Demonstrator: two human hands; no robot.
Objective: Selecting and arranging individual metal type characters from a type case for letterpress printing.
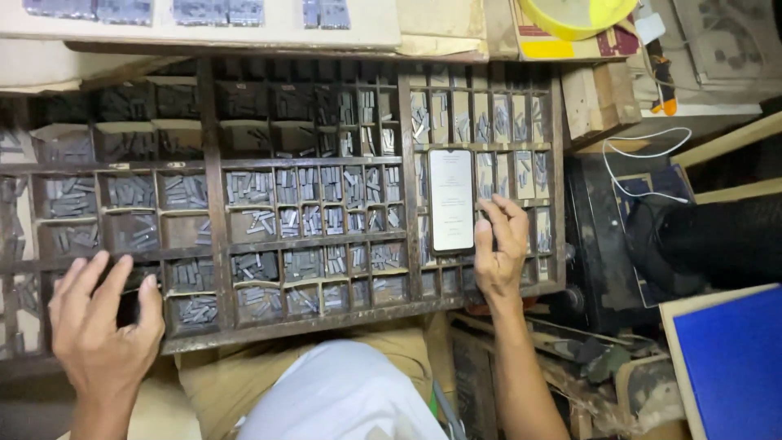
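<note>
Two bare hands are over a big wooden tray point(216, 175) with many small compartments, full of little grey metal pieces point(248, 187). Nearest to the camera is a knee in white cloth point(342, 399), below the tray's front edge. The left hand point(104, 322) is at the lower left compartments, fingers spread and bent a little around a small dark thing; what it is, I cannot tell. The right hand point(498, 248) is at the lower right part of the tray, fingers loosely curled, the thumb touching the edge of a phone point(450, 200). This phone lies flat on the compartments with a lit white screen. Farther right lies a white cable point(643, 155). At the far top is a yellow bowl point(574, 16).
</note>
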